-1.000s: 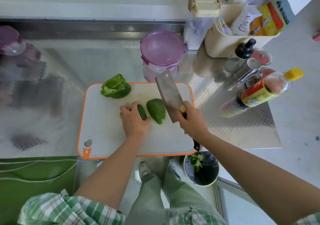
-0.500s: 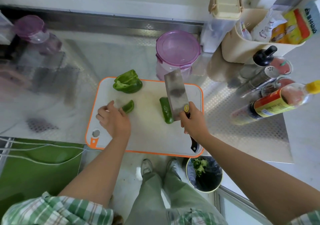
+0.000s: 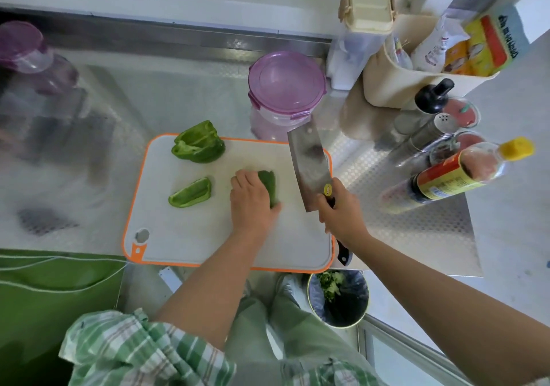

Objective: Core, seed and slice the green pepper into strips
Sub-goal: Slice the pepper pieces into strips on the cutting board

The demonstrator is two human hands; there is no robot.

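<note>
A white cutting board (image 3: 208, 243) with an orange rim lies on the steel counter. At its far left sits a large green pepper half (image 3: 198, 146), hollow side showing. A smaller pepper piece (image 3: 190, 193) lies alone at the board's left middle. My left hand (image 3: 251, 201) presses down on a third pepper piece (image 3: 270, 184), which shows along the hand's right side. My right hand (image 3: 342, 211) grips the black handle of a cleaver (image 3: 309, 167), whose blade is raised just right of that piece.
A purple-lidded tub (image 3: 285, 88) stands just behind the board. Sauce bottles (image 3: 452, 174), shakers and a beige bin (image 3: 416, 82) crowd the right. A lined waste bin (image 3: 337, 298) with green scraps sits on the floor below the board's near right corner.
My left hand left the small piece at the board's left and moved right onto the piece by the cleaver. The cleaver stayed raised beside it.
</note>
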